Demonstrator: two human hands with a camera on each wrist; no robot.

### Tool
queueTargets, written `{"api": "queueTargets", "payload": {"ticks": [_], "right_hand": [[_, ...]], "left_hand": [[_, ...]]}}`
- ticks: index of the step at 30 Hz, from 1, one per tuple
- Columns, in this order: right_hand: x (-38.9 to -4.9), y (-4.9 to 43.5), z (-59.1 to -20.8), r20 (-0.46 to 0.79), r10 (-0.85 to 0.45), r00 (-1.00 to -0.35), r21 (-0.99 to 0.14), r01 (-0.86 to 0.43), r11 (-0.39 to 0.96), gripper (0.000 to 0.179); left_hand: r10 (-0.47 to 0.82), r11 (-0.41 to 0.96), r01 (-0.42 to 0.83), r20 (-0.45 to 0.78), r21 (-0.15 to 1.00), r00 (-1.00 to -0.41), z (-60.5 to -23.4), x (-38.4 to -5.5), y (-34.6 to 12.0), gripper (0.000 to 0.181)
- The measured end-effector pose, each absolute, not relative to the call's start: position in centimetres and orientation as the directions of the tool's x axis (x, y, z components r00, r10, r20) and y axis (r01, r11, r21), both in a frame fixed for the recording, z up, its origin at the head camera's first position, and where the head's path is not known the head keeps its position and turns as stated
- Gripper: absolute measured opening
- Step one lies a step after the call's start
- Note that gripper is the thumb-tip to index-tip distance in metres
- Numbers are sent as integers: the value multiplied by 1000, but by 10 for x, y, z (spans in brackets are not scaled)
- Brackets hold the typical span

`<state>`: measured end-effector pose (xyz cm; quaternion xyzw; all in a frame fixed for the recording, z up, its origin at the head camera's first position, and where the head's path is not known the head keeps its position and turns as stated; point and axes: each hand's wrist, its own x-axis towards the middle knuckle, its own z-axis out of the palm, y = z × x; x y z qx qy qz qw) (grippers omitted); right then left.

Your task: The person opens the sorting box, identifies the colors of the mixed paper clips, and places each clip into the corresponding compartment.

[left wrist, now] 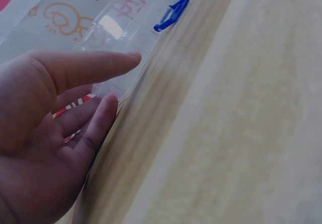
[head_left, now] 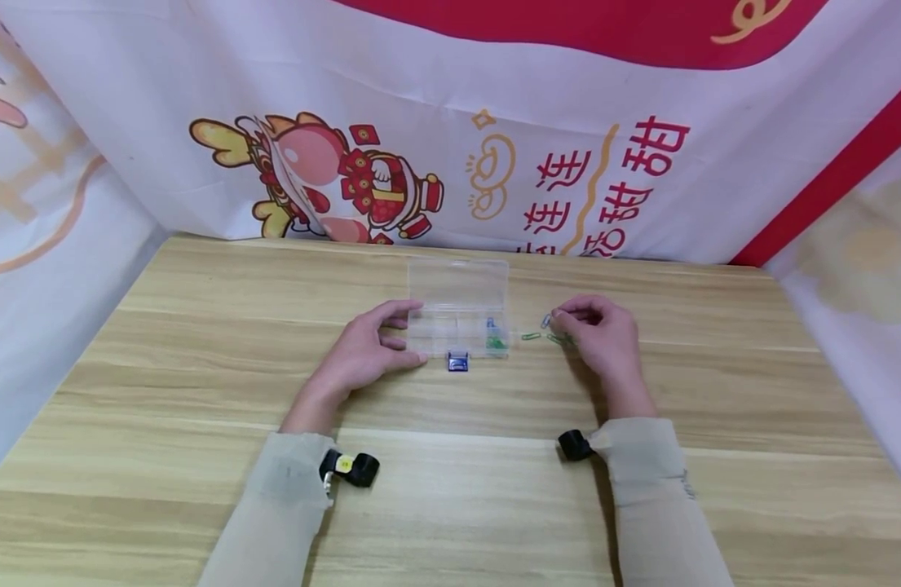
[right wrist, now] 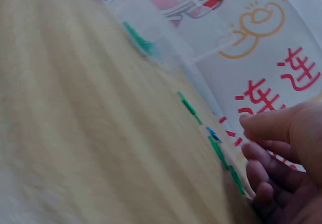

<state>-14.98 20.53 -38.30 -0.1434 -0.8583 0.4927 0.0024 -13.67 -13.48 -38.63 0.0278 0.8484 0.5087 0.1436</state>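
A clear plastic compartment box [head_left: 433, 332] lies on the table with its lid [head_left: 457, 283] raised at the back. Green paper clips [head_left: 496, 342] and something blue [head_left: 491, 323] lie in its right-hand compartments. My left hand [head_left: 365, 346] holds the box's left end, thumb at the front corner and fingers at the back. Right of the box, my right hand [head_left: 597, 330] hovers over loose clips, thumb and forefinger slightly apart in the right wrist view. There, a blue paper clip [right wrist: 213, 134] and several green paper clips [right wrist: 219, 152] lie beside the fingertips.
A blue latch [head_left: 458, 361] sticks out from the box's front edge. The wooden table [head_left: 450, 505] meets a printed cloth [head_left: 421, 98] behind the box. Black wrist cameras [head_left: 362, 470] sit at both cuffs.
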Motion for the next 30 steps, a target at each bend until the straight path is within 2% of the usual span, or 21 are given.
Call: {"api": "queueTargets", "payload": {"ticks": [7, 12, 23, 30], "right_hand": [[-150, 195, -390, -54, 256, -965, -748, 209, 630, 29], [-151, 191, -391, -16, 228, -974, -717, 170, 676, 23], [-151, 191, -393, -2, 202, -979, -698, 146, 701, 19], [-153, 192, -391, -64, 215, -975, -771, 185, 609, 20]], "left_hand": [[196, 478, -96, -212, 873, -957, -386, -138, -134, 77], [195, 474, -96, -211, 875, -958, -386, -138, -133, 78], [198, 466, -90, -203, 880, -959, -386, -137, -134, 77], [197, 468, -92, -206, 879, -959, -386, -137, -133, 78]]}}
